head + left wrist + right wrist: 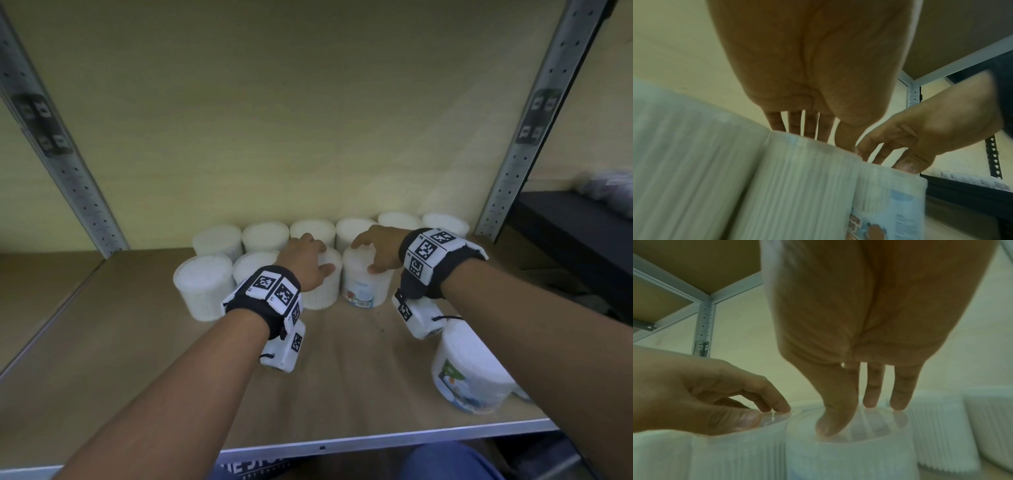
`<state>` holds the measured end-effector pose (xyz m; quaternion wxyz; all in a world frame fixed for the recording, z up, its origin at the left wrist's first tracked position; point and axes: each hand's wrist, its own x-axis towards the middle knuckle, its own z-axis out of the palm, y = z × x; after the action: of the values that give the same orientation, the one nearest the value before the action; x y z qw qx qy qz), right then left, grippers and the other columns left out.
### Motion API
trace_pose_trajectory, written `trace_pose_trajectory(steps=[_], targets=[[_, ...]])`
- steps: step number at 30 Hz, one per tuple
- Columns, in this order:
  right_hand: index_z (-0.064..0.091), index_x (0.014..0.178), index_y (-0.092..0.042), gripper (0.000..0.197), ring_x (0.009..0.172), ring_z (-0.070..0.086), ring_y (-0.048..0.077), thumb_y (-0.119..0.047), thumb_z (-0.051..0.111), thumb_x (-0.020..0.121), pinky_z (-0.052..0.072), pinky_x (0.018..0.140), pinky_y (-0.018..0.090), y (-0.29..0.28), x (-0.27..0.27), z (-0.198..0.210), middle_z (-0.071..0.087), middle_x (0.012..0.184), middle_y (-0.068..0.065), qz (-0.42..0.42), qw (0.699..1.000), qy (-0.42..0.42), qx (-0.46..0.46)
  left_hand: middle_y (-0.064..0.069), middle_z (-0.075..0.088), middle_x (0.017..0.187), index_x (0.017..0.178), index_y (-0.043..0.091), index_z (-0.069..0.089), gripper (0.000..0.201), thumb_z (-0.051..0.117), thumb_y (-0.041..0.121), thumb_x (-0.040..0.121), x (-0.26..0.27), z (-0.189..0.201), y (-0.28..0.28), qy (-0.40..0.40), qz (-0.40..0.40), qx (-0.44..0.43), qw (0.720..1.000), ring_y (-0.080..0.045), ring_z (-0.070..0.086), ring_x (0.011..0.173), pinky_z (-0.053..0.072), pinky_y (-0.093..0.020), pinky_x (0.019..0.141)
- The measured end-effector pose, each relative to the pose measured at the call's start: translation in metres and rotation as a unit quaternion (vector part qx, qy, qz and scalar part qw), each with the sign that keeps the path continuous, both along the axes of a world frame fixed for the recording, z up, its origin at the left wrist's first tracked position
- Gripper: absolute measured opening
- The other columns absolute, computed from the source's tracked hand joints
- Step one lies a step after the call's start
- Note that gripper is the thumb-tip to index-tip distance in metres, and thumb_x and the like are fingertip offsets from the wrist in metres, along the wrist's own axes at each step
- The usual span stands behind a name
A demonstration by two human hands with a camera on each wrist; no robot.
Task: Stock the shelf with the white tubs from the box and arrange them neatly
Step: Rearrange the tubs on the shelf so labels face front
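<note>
I have two tubs side by side in the front row on the shelf (342, 370). My left hand (305, 262) sits on top of the left tub (325, 291), fingers (795, 123) slightly spread with tips on its lid and thumb at the near rim. My right hand (378, 248) tops the right tub (364, 284), the labelled one, fingers (871, 395) apart and pressing its clear lid. Both tubs look packed with thin white sticks. A back row (315, 231) of tubs lines the yellowish wall (291, 120). Two more stand left of my left hand. Another labelled tub (469, 373) stands near right. Grey perforated posts (534, 116) frame the bay.
</note>
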<state>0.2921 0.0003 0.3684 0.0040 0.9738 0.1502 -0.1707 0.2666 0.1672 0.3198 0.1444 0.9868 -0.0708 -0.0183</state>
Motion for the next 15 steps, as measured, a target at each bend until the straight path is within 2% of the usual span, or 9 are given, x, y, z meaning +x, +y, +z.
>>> trace_pose_trajectory(steps=[4,6,7,9,11,13,15], targets=[[0.042,0.143,-0.026,0.063,0.133,0.042,0.025,0.002,0.055,0.088,0.042,0.103,0.032,-0.003,0.000,0.000,0.035,0.150,0.006,0.013,0.999,0.011,0.040,-0.009,0.041,0.138,0.137,0.012,0.044,0.052,0.052,0.039,0.093,0.000,0.000,0.001,0.001,-0.001,-0.002,1.000,-0.029,0.039,0.126,0.037,-0.040,0.105],[0.048,0.138,-0.030,0.058,0.128,0.047,0.028,0.000,0.051,0.088,0.046,0.100,0.034,-0.002,0.001,-0.001,0.036,0.148,0.007,0.005,0.999,-0.005,0.051,-0.009,0.041,0.138,0.137,0.013,0.044,0.052,0.052,0.039,0.093,0.000,0.000,0.001,0.000,0.000,-0.002,1.000,-0.029,0.039,0.126,0.037,-0.040,0.105],[0.050,0.136,-0.029,0.051,0.125,0.048,0.029,-0.006,0.053,0.090,0.046,0.098,0.033,-0.002,0.001,-0.002,0.037,0.146,0.009,-0.006,0.998,-0.024,0.053,-0.009,0.041,0.138,0.137,0.013,0.044,0.052,0.052,0.039,0.093,0.000,0.000,0.001,0.001,0.000,-0.002,1.000,-0.029,0.039,0.126,0.037,-0.041,0.105],[0.050,0.134,-0.023,0.043,0.124,0.048,0.029,-0.029,0.057,0.092,0.042,0.098,0.032,0.000,-0.001,-0.002,0.039,0.141,0.011,-0.029,0.997,-0.054,0.040,-0.009,0.041,0.138,0.137,0.013,0.044,0.052,0.052,0.039,0.093,0.000,-0.001,0.001,0.002,0.000,-0.003,1.000,-0.029,0.039,0.127,0.037,-0.042,0.105],[0.044,0.138,-0.019,0.058,0.128,0.044,0.030,-0.050,0.054,0.090,0.038,0.103,0.036,0.000,-0.001,-0.006,0.036,0.142,0.012,-0.043,0.998,-0.052,-0.003,-0.009,0.041,0.138,0.137,0.013,0.044,0.053,0.052,0.039,0.093,0.000,-0.001,0.001,0.002,0.000,-0.004,1.000,-0.029,0.038,0.127,0.038,-0.041,0.105],[0.038,0.141,-0.018,0.070,0.130,0.041,0.032,-0.057,0.055,0.086,0.037,0.104,0.040,0.000,-0.001,-0.009,0.034,0.144,0.012,-0.047,0.997,-0.045,-0.030,-0.009,0.041,0.137,0.137,0.013,0.044,0.053,0.052,0.039,0.093,0.000,-0.001,0.001,0.001,-0.001,-0.002,1.000,-0.029,0.038,0.127,0.038,-0.042,0.105],[0.037,0.141,-0.017,0.072,0.129,0.041,0.031,-0.057,0.057,0.085,0.038,0.104,0.040,0.001,0.000,-0.010,0.035,0.143,0.012,-0.047,0.997,-0.045,-0.030,-0.009,0.041,0.137,0.137,0.013,0.044,0.052,0.052,0.039,0.093,0.000,-0.001,0.001,0.000,-0.002,-0.002,1.000,-0.029,0.039,0.127,0.038,-0.042,0.105]])
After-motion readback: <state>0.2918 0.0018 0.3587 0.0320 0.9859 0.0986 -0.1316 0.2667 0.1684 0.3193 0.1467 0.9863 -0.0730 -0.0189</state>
